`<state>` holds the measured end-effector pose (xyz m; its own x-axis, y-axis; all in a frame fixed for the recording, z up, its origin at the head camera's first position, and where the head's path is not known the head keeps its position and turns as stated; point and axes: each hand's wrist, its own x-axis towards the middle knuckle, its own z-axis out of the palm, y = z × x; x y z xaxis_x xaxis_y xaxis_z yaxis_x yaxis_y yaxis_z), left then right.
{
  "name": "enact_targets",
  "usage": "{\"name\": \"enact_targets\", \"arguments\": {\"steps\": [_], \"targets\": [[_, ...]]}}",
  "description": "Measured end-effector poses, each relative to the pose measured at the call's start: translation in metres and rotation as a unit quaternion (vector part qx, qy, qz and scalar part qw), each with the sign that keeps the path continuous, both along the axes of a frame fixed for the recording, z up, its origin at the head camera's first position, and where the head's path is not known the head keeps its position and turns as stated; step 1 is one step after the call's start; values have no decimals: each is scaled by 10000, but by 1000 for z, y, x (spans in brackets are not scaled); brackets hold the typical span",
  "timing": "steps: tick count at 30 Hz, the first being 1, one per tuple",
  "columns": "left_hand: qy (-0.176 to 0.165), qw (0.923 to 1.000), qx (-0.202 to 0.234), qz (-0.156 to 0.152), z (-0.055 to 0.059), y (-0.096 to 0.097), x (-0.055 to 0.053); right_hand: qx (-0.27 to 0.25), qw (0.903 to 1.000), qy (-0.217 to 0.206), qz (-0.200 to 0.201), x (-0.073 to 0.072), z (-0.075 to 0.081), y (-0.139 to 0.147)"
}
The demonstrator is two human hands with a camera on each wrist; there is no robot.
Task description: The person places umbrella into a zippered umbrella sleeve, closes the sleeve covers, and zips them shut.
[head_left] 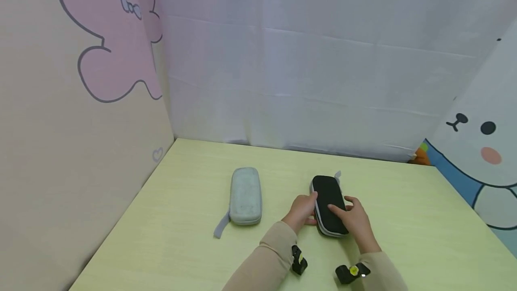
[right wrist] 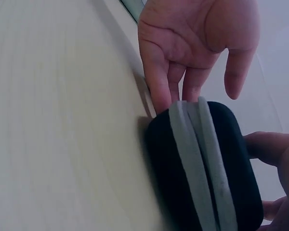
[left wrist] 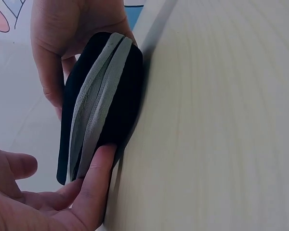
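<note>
Presently, black case point(head_left: 327, 190): on the desk point(head_left: 181, 187), right of the grey case point(head_left: 246, 199), between both hands; pale edging point(right wrist: 189, 144) round the side.
Left grip point(head_left: 301, 209): fingers straight against the case's side, thumb apart.
Right grip point(head_left: 357, 220): clamped on black case, thumb on top.
Grey case: lying flat, strap point(head_left: 221, 225) toward near left.

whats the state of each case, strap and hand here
Grey case: shut, lying on the table
Grey case's strap: hanging out, loose
Black case: lid down, cannot tell if fully zipped
Black case's strap: sticking out at the far end
Left hand: fingers touching black case's side
Right hand: thumb on black case's lid
</note>
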<state>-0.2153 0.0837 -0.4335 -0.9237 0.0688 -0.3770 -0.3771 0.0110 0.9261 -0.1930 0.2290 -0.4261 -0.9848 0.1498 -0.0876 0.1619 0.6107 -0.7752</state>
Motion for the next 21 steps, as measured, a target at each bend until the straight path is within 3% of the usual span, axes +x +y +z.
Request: {"name": "enact_targets", "arguments": {"steps": [7,15,21], "targets": [[8,9997,-243,16,-1,-1,-1,226,9997,5,131,-4,1,1],[387,9959,-776,243,-3,2,1,49,9999,122,78,0,2,-3],[347,9954,-653,606,-4,6,1,-31,9996,279,-50,2,3,-3]]}}
